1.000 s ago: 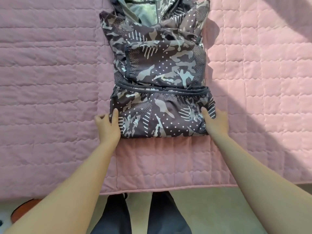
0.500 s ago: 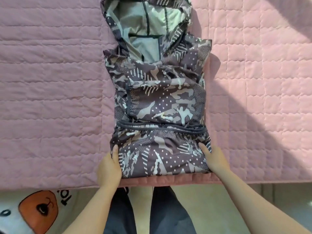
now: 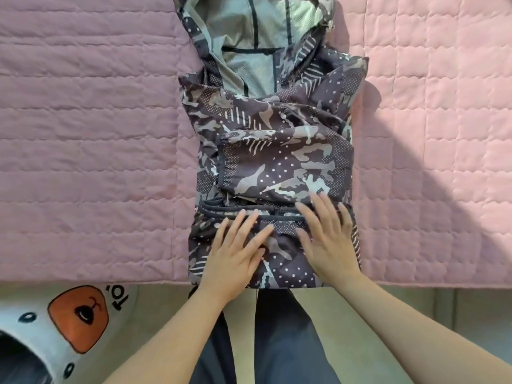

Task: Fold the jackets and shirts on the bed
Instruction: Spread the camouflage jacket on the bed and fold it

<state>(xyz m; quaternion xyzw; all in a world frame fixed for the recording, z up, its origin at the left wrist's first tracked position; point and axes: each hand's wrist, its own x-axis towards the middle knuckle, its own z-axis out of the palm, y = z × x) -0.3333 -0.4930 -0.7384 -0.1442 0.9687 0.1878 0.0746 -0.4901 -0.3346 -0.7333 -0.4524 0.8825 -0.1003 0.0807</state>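
Jacket: camouflage-print hooded jacket (image 3: 277, 151) lies lengthwise on the bed, its near end at the bed's edge; sleeves crossed over the body, bottom part turned up
Hood: hood (image 3: 257, 37) open at the far end, grey mesh lining up, not yet folded in
Left hand: left hand (image 3: 235, 250) flat, palm down, fingers spread on the turned-up panel
Right hand: right hand (image 3: 327, 239) flat and spread just beside it, fingertips past the dark hem band (image 3: 219, 210)
Step (judged): pressing the bottom fold flat
Method: sweep both palms from the centre out to the side edges to drive out air; keep hem band square to the sides; hold one palm down before taking the next fold
Risk: fabric looks thin and slick, likely to spring open
Surface: pink quilted bedspread (image 3: 97, 134), soft; sunlit at right, with a diagonal shadow
Room: pale floor (image 3: 415, 314), dark trousers (image 3: 277, 342), grey item with an orange cartoon face (image 3: 74, 317), cushion or mat, cannot tell
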